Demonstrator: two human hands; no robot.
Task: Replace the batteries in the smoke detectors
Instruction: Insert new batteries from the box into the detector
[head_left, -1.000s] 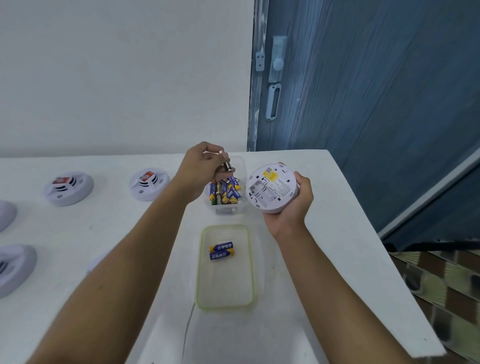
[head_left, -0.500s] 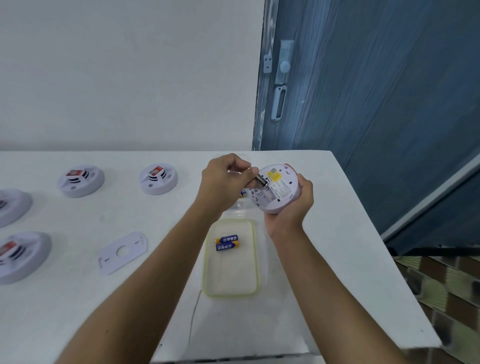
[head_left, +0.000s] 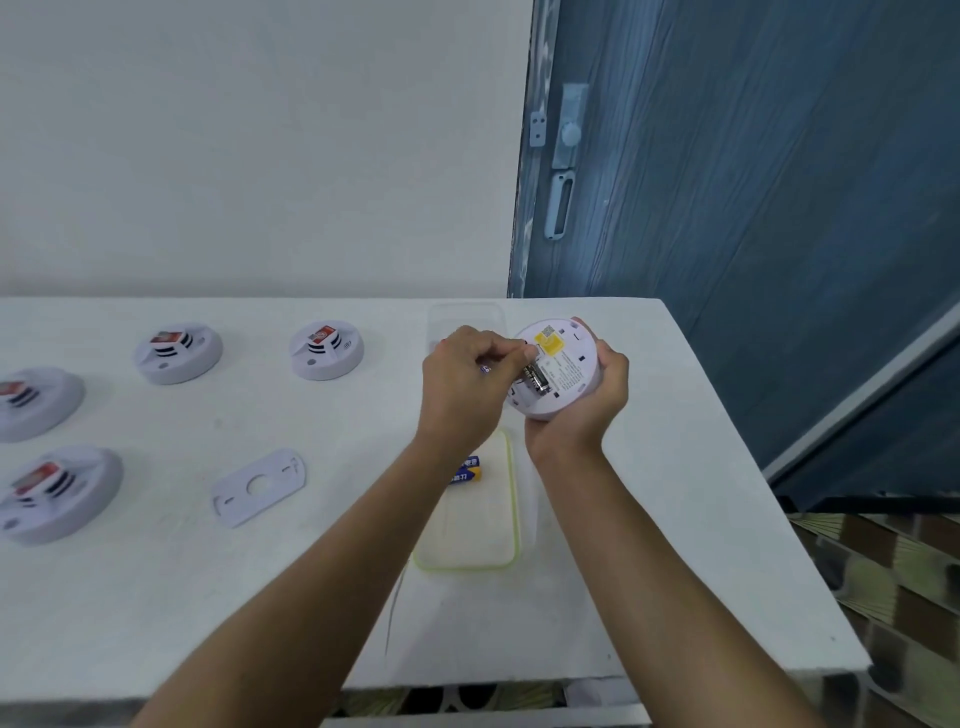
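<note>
My right hand grips a white round smoke detector, its back with a yellow label turned up toward me. My left hand pinches a dark battery and holds it against the detector's open battery bay. Below the hands lies a green-rimmed clear lid with blue-and-yellow batteries on it. A clear box stands behind my left hand, mostly hidden.
Several other smoke detectors sit face up on the white table at the left. A flat white mounting plate lies among them. The table's right edge runs close to my right arm, beside a blue door.
My left hand carried a battery from the clear box over to the detector and now holds it in the bay. The view shifted right and down slightly.
</note>
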